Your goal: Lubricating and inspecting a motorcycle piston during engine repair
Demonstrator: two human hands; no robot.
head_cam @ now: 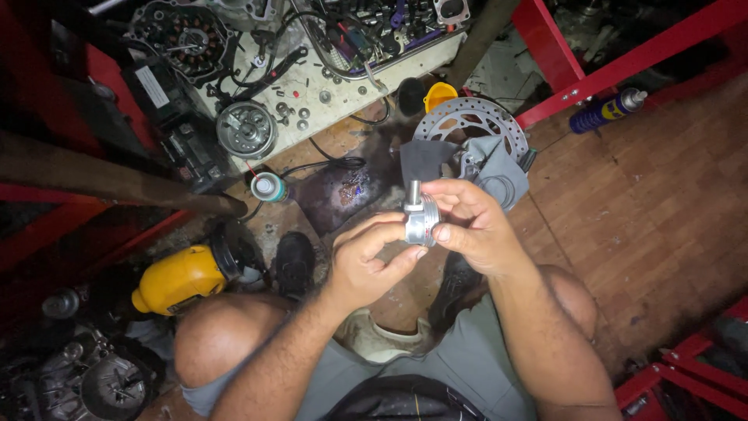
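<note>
Presently, the person sits on the wooden floor with knees raised, working close over it. The main risk, in my judgement, lies in the piston: it is held in mid-air between both hands, above the lap and the floor, with a short pin standing out of its top. A slip of the fingers would drop it onto the boards or into the clutter below, and the pin, if loose, could fall out and roll among the small parts. The dim light makes a lost piece hard to find.

Count, largest first:
- One white board at the top, carrying engine parts, scattered washers and nuts too small to number.
- One stator cover on that board.
- One perforated brake disc, partly under a grey cloth.
- One yellow power tool beside the left knee.
- One round clutch-like part.
- One blue spray can near the red frame, and one small grey can.
- One yellow funnel.
- One piston.

Grip: the left hand is closed on the piston's lower skirt; the right hand clamps its side, thumb and fingers around the crown.
</note>
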